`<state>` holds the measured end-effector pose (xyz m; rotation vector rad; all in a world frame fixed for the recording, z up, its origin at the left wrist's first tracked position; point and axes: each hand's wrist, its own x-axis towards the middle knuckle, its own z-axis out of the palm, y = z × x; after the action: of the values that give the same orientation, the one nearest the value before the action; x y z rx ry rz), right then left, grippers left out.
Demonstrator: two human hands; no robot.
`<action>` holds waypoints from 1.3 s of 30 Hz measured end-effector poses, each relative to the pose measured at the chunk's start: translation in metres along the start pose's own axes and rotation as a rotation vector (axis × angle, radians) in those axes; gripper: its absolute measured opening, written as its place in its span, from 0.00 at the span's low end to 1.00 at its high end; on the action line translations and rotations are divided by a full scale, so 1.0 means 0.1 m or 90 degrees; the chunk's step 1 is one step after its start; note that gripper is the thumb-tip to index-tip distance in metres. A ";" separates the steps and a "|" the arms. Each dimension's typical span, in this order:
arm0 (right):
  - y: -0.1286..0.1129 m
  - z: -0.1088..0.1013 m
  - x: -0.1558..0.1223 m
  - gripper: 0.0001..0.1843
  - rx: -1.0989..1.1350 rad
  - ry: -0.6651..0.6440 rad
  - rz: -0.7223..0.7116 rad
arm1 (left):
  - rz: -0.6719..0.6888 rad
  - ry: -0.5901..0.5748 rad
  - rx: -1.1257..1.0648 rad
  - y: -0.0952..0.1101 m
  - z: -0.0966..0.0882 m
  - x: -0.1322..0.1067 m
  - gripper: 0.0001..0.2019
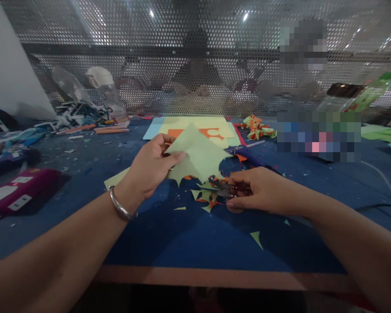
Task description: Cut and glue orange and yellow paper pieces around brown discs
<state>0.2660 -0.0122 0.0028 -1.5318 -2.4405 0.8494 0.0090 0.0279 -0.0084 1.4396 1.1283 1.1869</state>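
Note:
My left hand [151, 167] pinches a folded pale green paper [198, 154], thumb on top, holding it just above the blue table [169, 234]. The paper's lower edge is cut into jagged notches. My right hand [259, 191] is closed round a small pair of dark scissors [226, 189], whose blades point left toward the paper's lower edge. Green and orange paper scraps [208, 200] lie under the blades. A silver bangle [121, 208] sits on my left wrist.
Yellow, blue and orange paper sheets [195, 126] lie behind the hands. A pink pouch [22, 191] rests at the left, a glue bottle [109, 93] and clutter at back left, crumpled paper [257, 127] at back right. A perforated metal screen [195, 56] walls the far side; a person sits behind it.

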 end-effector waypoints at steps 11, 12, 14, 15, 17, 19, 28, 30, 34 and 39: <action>0.00 -0.03 -0.01 0.15 -0.048 -0.038 -0.013 | -0.073 -0.065 -0.184 0.00 0.10 -0.09 0.17; 0.00 -0.04 -0.01 0.15 -0.061 -0.030 -0.015 | -0.089 -0.065 -0.188 0.00 0.11 -0.10 0.17; 0.00 -0.04 -0.01 0.16 -0.086 -0.020 -0.024 | -0.112 -0.059 -0.198 0.01 0.13 -0.11 0.16; 0.00 -0.04 0.00 0.16 -0.096 -0.018 -0.030 | -0.118 -0.055 -0.206 0.01 0.13 -0.12 0.16; 0.00 -0.05 0.00 0.17 -0.110 -0.017 -0.043 | -0.120 -0.057 -0.221 0.01 0.15 -0.12 0.17; 0.01 -0.06 0.00 0.18 -0.126 -0.021 -0.054 | -0.114 -0.064 -0.226 0.02 0.16 -0.13 0.17; -0.04 -0.05 -0.04 0.13 -0.048 -0.015 -0.043 | -0.119 -0.106 -0.218 -0.02 0.18 -0.13 0.15; -0.04 -0.04 -0.06 0.10 0.039 0.005 -0.050 | -0.125 -0.121 -0.219 -0.03 0.18 -0.13 0.14; -0.05 -0.02 -0.06 0.14 0.186 0.082 -0.060 | -0.132 -0.207 -0.217 -0.05 0.20 -0.17 0.13; -0.07 0.04 0.00 0.14 0.232 0.162 -0.092 | -0.204 -0.313 -0.249 -0.03 0.26 -0.25 0.13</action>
<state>0.2593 -0.0161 0.0034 -1.2325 -2.0501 0.9421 0.0318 0.0016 -0.0180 1.1113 0.7016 0.7203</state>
